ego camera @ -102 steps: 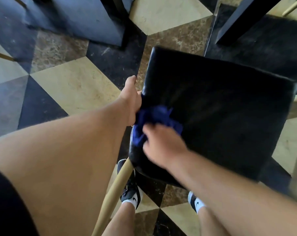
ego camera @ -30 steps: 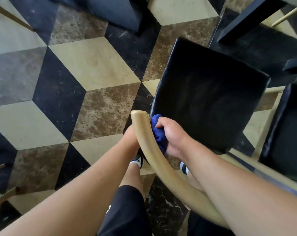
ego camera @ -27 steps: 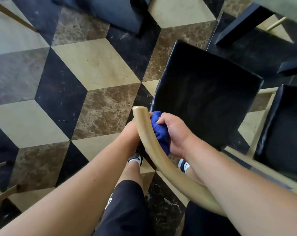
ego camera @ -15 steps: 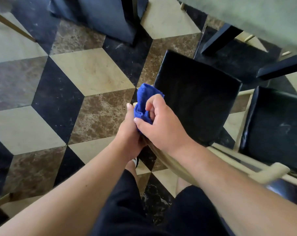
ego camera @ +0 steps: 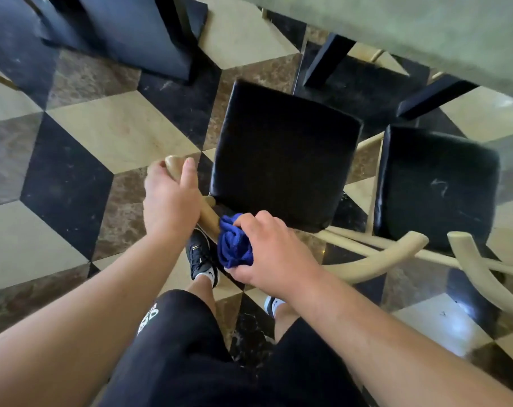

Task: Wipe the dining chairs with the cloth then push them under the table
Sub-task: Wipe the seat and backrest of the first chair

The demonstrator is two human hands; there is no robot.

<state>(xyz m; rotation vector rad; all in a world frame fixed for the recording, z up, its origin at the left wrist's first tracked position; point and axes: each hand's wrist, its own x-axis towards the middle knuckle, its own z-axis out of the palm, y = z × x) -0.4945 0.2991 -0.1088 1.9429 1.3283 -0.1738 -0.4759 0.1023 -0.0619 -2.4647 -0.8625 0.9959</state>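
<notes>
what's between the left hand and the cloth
In the head view, a short bare stretch of the chair's wooden back rail: the left hand grips its end, the right hand holds the blue cloth against it.

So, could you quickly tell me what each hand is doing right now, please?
Left hand: closed around the end of the chair's wooden back rail.
Right hand: closed on the blue cloth, held against that rail.
</notes>
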